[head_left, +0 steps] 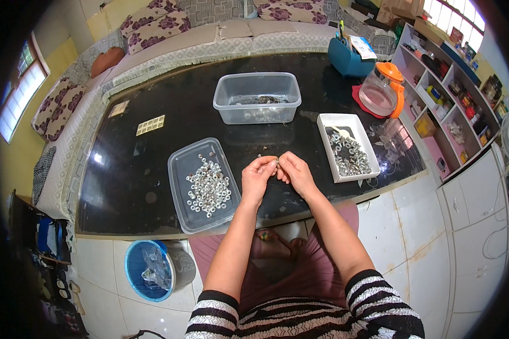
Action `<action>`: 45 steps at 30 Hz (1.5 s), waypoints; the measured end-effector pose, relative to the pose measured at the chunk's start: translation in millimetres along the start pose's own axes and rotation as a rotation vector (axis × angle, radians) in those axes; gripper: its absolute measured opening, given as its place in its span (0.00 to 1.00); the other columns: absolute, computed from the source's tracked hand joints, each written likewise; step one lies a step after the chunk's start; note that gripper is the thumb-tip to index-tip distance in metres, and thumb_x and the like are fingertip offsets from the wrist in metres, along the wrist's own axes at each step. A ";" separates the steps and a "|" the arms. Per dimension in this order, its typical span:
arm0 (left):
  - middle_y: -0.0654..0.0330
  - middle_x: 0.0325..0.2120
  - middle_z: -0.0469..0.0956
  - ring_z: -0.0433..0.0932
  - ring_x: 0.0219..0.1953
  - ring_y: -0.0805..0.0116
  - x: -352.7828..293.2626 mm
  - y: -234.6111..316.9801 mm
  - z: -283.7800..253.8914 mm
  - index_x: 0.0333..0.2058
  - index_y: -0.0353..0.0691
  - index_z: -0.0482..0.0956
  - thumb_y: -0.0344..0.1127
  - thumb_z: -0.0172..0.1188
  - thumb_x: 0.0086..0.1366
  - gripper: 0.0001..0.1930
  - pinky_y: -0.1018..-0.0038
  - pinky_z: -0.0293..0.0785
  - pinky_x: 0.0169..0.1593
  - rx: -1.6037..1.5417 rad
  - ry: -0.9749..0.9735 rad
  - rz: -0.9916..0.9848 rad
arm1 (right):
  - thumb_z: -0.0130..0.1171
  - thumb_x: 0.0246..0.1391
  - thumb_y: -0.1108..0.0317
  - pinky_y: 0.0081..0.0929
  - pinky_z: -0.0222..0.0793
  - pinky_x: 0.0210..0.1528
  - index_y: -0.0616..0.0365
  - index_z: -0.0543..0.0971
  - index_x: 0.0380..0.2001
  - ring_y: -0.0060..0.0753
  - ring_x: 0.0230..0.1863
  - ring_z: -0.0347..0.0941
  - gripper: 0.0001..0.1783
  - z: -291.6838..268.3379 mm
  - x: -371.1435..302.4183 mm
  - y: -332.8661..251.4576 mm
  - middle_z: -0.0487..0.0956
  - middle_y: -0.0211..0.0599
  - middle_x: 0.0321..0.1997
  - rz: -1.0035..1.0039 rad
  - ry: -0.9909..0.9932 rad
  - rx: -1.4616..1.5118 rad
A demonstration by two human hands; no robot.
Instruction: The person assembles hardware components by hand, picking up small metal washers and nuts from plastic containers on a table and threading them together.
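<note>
My left hand (255, 179) and my right hand (297, 174) meet above the dark table (152, 192), fingertips pinched together. A small piece seems to be between them, too small and covered to name. To the left lies a clear plastic lid (182, 169) bearing many small silvery ring-shaped metal pieces (208, 189). On the right, a white open box (326, 141) holds a pile of similar metal pieces (350, 158) and a pale scoop-like thing (340, 131). Beyond my hands stands a clear plastic tub (237, 116) with some dark small bits on its bottom.
A glass jug (376, 96) with orange lid and handle stands on a red mat, beside a teal holder (348, 59). A yellowish card (151, 125) lies far left. Below the table's near edge is a blue-rimmed bin (131, 271). A long sofa (198, 48) runs behind the table.
</note>
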State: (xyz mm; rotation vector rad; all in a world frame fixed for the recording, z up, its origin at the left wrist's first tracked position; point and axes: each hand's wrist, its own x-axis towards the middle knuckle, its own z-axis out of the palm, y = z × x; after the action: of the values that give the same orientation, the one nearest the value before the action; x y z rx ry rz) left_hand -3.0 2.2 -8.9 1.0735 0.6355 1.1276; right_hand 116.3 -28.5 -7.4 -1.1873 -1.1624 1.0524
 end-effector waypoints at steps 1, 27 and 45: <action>0.66 0.23 0.72 0.67 0.24 0.82 0.1 0.1 -0.3 0.31 0.34 0.73 0.26 0.53 0.52 0.06 0.86 0.64 0.30 0.000 0.001 0.001 | 0.44 0.49 0.60 0.11 0.55 0.16 0.58 0.67 0.19 0.13 0.15 0.60 0.13 3.2 -1.8 -5.1 0.68 0.26 0.13 -0.027 0.030 -0.017; 0.65 0.26 0.73 0.69 0.27 0.81 1.1 -3.1 -4.3 0.32 0.34 0.72 0.28 0.54 0.52 0.08 0.86 0.65 0.32 -0.026 -0.027 -0.026 | 0.46 0.49 0.62 0.12 0.55 0.16 0.58 0.66 0.24 0.13 0.15 0.61 0.10 5.2 -3.0 -9.3 0.68 0.26 0.13 -0.077 0.050 -0.030; 0.64 0.27 0.73 0.70 0.27 0.81 1.8 -4.1 -5.1 0.33 0.34 0.72 0.28 0.52 0.53 0.08 0.86 0.66 0.32 -0.014 -0.003 -0.027 | 0.50 0.47 0.69 0.12 0.58 0.19 0.59 0.64 0.28 0.14 0.17 0.63 0.08 6.8 -4.7 -10.7 0.68 0.27 0.15 -0.125 0.073 -0.022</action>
State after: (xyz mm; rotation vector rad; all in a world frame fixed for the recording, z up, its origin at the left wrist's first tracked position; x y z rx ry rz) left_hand -5.1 5.5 -14.5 1.0514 0.6366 1.1056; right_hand 109.0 -33.4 2.8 -1.1458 -1.1773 0.8973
